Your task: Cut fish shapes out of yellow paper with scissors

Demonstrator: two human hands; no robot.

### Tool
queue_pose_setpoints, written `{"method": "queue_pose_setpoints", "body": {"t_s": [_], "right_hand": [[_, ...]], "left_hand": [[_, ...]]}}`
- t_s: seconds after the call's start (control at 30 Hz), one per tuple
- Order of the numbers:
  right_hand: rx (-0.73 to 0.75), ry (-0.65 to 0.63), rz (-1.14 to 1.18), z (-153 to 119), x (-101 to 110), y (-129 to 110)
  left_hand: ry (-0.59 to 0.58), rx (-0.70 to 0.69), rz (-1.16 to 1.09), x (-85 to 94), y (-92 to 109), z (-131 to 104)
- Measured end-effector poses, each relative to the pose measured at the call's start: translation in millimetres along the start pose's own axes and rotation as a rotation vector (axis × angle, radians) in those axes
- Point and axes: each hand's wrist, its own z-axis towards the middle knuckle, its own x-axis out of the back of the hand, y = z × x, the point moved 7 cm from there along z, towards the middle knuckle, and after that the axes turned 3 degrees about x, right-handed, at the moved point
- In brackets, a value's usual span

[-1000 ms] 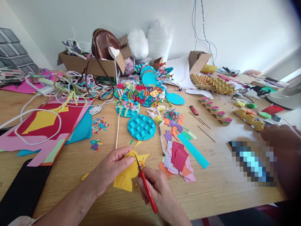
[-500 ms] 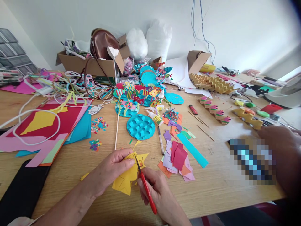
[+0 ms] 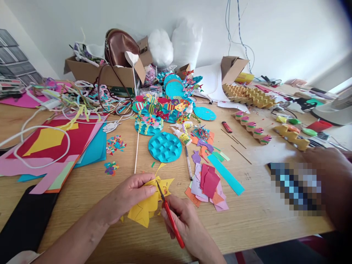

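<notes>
While the right hand [image 3: 188, 220] wraps around red-handled scissors [image 3: 173, 222] near the front edge of the bench [image 3: 247, 220], their blades at the yellow paper [image 3: 141, 211], the left hand [image 3: 129, 194] pinches that paper between thumb and fingers; just beyond, coloured scraps [image 3: 211, 185] lie beside a pen [image 3: 188, 165]; farther from the front edge lie a blue disc [image 3: 165, 147] with raised loops and a cluster of paper fish [image 3: 152, 109]; toward the back edge, a cardboard box [image 3: 85, 75] carries a brown bag [image 3: 121, 47].
</notes>
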Motion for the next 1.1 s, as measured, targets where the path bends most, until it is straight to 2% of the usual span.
{"method": "queue_pose_setpoints", "body": {"t_s": [0.37, 0.63, 0.87, 1.0, 1.1], "right_hand": [[-0.011, -0.027, 0.002, -3.2, 0.6, 2.9], [-0.030, -0.032, 0.000, -4.7, 4.0, 1.6], [-0.030, -0.021, 0.000, -2.6, 6.1, -1.1], [-0.049, -0.008, 0.054, -1.6, 5.1, 2.0], [-0.083, 0.047, 0.182, 0.1, 3.7, 5.8]], "left_hand": [[0.005, 0.028, 0.048, 3.1, -2.7, 2.3], [0.057, 0.036, 0.088, 14.5, -7.7, 1.6], [0.018, 0.003, 0.089, 13.1, -0.8, 2.5], [0.006, 0.004, -0.021, 14.5, 1.0, 2.4], [0.097, -0.031, -0.136, 20.3, 4.6, 0.6]]}}
